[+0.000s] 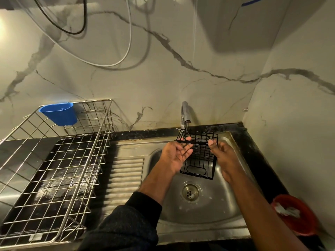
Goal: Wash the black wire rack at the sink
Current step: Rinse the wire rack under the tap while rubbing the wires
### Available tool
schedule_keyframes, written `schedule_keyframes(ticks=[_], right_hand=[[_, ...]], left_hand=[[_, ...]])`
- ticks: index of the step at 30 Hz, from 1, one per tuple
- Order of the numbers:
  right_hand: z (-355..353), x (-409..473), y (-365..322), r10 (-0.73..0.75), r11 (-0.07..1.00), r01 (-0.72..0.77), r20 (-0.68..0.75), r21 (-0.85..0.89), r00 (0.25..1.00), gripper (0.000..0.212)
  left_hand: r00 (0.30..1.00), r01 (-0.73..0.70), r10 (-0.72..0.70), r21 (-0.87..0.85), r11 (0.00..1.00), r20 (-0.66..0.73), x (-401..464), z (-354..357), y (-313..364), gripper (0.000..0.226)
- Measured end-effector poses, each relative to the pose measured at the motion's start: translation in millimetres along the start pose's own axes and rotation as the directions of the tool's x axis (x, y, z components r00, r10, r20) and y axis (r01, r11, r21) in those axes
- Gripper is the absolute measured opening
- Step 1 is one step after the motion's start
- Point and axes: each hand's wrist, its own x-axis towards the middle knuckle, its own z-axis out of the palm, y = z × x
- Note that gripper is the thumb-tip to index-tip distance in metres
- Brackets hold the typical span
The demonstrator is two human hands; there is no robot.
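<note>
A small black wire rack (200,158) hangs tilted over the steel sink basin (208,209), its far end under the tap (185,113). A thin stream of water falls from the tap onto that far end. My left hand (176,154) lies palm up at the rack's left edge with fingers straight, touching the wires. My right hand (222,156) grips the rack's right side, thumb and fingertips pinching the wire near the top. The drain (190,192) sits below the rack.
A large steel wire dish basket (54,169) fills the counter on the left, with a blue plastic cup (59,114) hooked on its back rim. A ribbed drainboard (125,176) lies between basket and basin. A red bowl (299,214) stands at the right.
</note>
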Motion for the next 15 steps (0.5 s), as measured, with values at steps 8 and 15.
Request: schedule_keyframes(ticks=[8,15], right_hand=[[0.8,3.6,1.2,-0.007,1.0,0.007,-0.002,-0.01,1.0,0.026],[2.7,3.7,-1.9,-0.028,0.999,0.028,-0.021,-0.031,0.999,0.019]], left_hand=[[1.0,-0.012,0.012,-0.021,1.0,-0.026,-3.1,3.1,3.6,0.035],[0.999,-0.024,0.023,-0.03,0.999,-0.023,-6.0,4.9,7.8,0.034]])
